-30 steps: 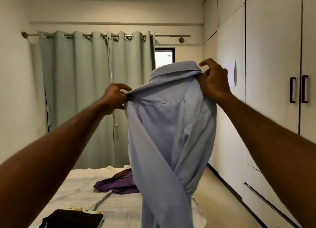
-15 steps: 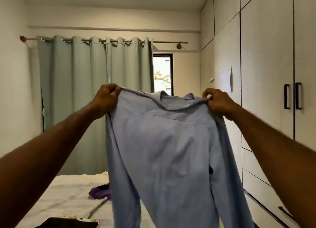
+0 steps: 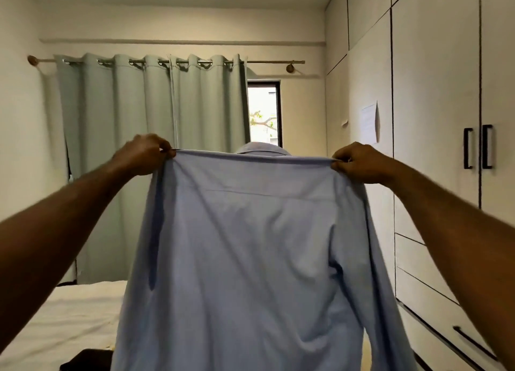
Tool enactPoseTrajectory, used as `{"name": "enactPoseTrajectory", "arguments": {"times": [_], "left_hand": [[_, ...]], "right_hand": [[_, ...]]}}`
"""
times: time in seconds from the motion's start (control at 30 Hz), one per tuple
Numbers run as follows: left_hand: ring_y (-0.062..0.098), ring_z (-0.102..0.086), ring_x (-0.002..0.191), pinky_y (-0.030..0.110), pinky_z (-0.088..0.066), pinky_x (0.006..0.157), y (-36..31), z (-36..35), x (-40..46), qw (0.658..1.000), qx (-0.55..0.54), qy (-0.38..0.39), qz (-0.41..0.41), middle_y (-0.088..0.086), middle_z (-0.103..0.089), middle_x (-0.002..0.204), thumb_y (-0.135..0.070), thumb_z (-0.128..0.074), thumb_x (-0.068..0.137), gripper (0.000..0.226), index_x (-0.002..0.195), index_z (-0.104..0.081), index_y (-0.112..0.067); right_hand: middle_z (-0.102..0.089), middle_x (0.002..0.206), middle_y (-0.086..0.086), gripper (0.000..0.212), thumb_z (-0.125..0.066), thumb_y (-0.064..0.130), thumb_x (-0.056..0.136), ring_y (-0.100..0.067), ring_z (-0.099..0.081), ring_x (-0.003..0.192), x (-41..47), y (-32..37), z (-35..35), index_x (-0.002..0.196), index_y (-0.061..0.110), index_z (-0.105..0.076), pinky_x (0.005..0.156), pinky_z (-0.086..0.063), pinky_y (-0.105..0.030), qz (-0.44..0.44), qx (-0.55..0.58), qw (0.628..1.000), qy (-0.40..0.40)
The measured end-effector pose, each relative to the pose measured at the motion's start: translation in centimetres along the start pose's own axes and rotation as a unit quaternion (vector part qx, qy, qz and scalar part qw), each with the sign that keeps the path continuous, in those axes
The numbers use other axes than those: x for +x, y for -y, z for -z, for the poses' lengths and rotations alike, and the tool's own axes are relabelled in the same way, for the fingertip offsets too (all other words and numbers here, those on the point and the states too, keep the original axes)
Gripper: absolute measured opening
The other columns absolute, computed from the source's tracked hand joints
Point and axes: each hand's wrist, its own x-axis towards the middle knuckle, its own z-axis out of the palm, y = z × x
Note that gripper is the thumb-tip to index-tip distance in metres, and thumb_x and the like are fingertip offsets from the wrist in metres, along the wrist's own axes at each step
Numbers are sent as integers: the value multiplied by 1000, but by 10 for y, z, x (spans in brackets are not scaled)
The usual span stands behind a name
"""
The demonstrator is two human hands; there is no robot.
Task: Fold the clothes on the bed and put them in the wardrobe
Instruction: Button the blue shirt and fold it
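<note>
Curtain (image 3: 150, 159), wardrobe (image 3: 434, 120), held shirt (image 3: 250, 259) hiding bed (image 3: 69, 315)

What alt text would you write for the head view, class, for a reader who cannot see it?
Two hands, left and right, hold a light blue shirt up by its shoulders, spread wide. Behind it are a bed, green curtains and, to the right, a closed wardrobe.

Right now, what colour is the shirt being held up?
Plain light blue shirt, head view.
</note>
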Motion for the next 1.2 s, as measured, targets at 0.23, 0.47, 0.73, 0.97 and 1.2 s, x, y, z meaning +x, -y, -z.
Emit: {"name": "enactPoseTrajectory", "arguments": {"times": [0.23, 0.47, 0.73, 0.97, 1.2], "left_hand": [[25, -63, 54, 29, -57, 46, -22, -34, -20, 879, -446, -45, 164, 17, -64, 79, -10, -61, 100, 17, 84, -67, -5], [26, -40, 141, 32, -32, 114, -17, -59, -57, 947, -222, -162, -166, 14, -34, 160, -27, -58, 101, 79, 161, -8, -12], [36, -34, 145, 45, -27, 117, -22, -53, -85, 944, -96, -294, -117, 16, -29, 162, -61, -47, 93, 96, 161, -3, -11], [40, -37, 142, 50, -26, 116, -34, 17, -99, 920, -70, -360, -137, 20, -28, 162, -65, -45, 92, 97, 161, -3, -12], [35, -23, 151, 53, -10, 122, -30, 83, -100, 927, -35, -345, -143, 14, -21, 166, -75, -34, 90, 94, 162, 3, -25]], "right_hand": [[-75, 93, -16, 15, -61, 4, 88, -31, -73, 82, 8, 32, -43, 91, 7, -76, 78, -61, -38, -172, 222, 929, -241], [-65, 120, 0, 41, -51, 19, 106, -12, -60, 107, -21, 36, -62, 147, 21, -50, 93, -37, -1, 86, 197, 902, -375], [-52, 145, -12, 66, -36, 56, 102, -29, -55, 125, -33, 45, -85, 159, 33, -11, 99, -32, -17, 52, 93, 946, -305], [-44, 154, -13, 76, -38, 54, 97, -35, -46, 137, -49, 81, -47, 161, 26, -8, 112, -39, -53, 69, 56, 929, -360], [-44, 153, -11, 85, -55, 40, 92, -38, -41, 139, -67, 101, 16, 162, 30, -8, 117, -31, -55, 128, -20, 913, -388]]}}
